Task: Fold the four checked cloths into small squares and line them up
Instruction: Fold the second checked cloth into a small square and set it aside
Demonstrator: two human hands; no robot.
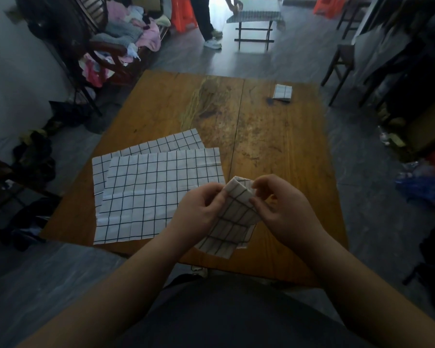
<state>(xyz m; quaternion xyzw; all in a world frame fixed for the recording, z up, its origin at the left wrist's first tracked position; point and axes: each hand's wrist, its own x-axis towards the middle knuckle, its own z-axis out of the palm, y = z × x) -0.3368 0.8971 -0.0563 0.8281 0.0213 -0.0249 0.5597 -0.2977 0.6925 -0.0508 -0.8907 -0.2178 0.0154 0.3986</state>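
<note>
A partly folded white checked cloth [234, 222] hangs above the near edge of the wooden table [274, 136]. My left hand [199, 209] grips its left side and my right hand [284, 209] pinches its upper right corner. Two more checked cloths lie spread flat on the table's left half, the upper one [156, 194] overlapping the lower one [161, 144]. One checked cloth folded into a small square [283, 91] sits near the far right corner of the table.
A chair piled with clothes [126, 38] stands beyond the table's far left. Another person [206, 21] stands by a small covered table [256, 13] at the back. Dark stools [342, 61] and clutter line the right side; bags lie on the floor at right.
</note>
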